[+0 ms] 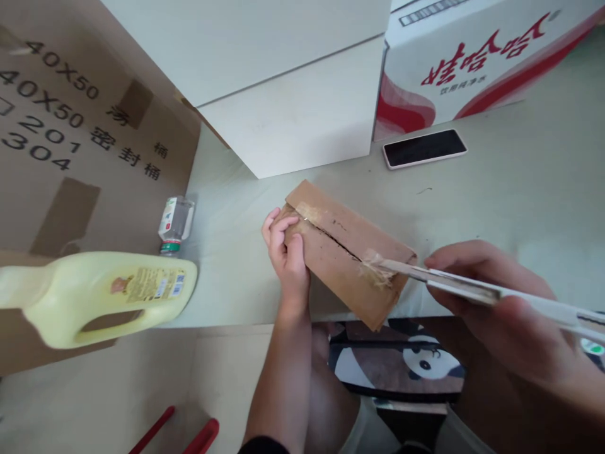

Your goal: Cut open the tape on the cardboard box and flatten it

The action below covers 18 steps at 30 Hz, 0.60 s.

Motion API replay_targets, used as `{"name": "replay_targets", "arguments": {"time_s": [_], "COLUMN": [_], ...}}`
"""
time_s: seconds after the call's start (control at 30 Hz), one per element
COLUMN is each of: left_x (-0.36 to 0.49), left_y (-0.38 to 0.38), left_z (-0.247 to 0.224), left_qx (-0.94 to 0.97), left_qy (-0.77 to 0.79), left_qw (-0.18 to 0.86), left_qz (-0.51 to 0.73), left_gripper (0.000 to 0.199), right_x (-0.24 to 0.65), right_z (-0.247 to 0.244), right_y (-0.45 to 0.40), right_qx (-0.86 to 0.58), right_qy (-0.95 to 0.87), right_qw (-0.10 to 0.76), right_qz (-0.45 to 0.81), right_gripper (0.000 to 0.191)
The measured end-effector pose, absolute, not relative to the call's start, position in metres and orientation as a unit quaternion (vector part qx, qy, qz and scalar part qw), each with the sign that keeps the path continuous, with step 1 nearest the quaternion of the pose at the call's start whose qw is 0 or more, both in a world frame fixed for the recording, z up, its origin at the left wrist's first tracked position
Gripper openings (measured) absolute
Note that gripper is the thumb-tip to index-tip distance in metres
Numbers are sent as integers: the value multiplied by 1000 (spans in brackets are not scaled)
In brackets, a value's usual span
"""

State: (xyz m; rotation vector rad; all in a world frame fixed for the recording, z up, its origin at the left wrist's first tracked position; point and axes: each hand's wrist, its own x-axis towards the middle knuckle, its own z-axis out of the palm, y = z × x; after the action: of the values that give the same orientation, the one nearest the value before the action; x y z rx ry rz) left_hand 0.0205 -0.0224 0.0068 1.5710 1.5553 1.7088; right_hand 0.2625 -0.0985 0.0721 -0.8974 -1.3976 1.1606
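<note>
A small brown cardboard box [340, 252] lies at a slant near the table's front edge, with a dark seam along its top face and frayed tape near both ends. My left hand [288, 252] grips the box's left end, fingers curled over the corner. In my right hand [501, 309] is a utility knife [472, 284] with a white body, its fingers wrapped round it. The knife's blade reaches left to the torn tape [378, 268] at the box's right end. How deep the tip sits in the tape I cannot tell.
A phone [425, 149] lies behind the box, before a red-and-white carton [463, 69]. White boxes [312, 113] stand at the back. On the left are a large carton [94, 126], a small clear bottle [177, 221] and a yellow jug [108, 296].
</note>
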Motion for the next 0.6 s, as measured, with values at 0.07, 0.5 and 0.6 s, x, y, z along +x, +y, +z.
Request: {"name": "replay_targets", "arguments": {"time_s": [0.07, 0.5, 0.6], "left_x": [20, 22, 22], "left_y": [-23, -24, -25], "left_z": [7, 7, 8], "left_qx": [558, 558, 556], "left_qy": [557, 561, 557], "left_qw": [169, 166, 173], "left_qz": [592, 589, 592], "left_gripper": [19, 18, 18], "right_x": [262, 257, 259], "right_z": [72, 71, 68], "right_y": [-98, -95, -95], "right_qx": [-418, -510, -493], "right_qy": [-632, -730, -762], "right_qw": [482, 391, 369], "right_qz": [440, 231, 203], "right_gripper": [11, 4, 6]}}
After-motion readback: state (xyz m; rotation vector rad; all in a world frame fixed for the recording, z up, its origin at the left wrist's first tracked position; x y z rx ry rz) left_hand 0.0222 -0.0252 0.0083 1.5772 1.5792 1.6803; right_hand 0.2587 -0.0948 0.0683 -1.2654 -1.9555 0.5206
